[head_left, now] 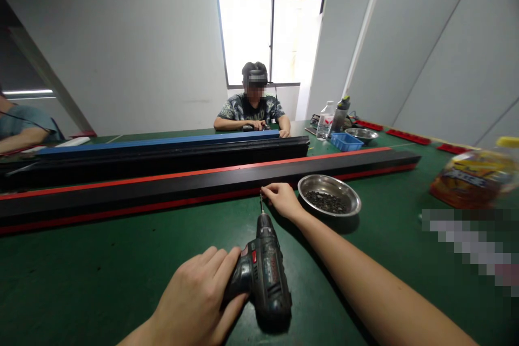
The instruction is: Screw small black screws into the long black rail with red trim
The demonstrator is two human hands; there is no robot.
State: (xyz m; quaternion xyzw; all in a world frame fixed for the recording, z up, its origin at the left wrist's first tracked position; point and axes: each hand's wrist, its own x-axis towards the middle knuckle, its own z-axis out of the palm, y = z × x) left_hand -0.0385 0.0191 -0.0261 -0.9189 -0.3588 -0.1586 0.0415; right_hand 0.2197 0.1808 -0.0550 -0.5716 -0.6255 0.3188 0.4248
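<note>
My left hand [203, 292] is wrapped round the handle of a cordless drill [271, 275], which lies on its side with its bit pointing away from me. The bit's tip is close to the near red edge of a long black and red bar [194, 181] lying across the table. Beside that tip, my right hand [283, 198] is closed in a pinch at the bar's edge. Whatever sits between those fingertips is too small to make out. Just right of this hand stands a metal bowl [352, 211] with many small dark pieces in it, apparently screws.
Behind the bar lie black bars [227, 154] and a blue bar [162, 143]. A co-worker [253, 105] sits across the green table [101, 281]; another person [28, 127] is at far left. A blue tray [347, 141], a water bottle [325, 121] and a yellow-capped jug [472, 178] stand rightward.
</note>
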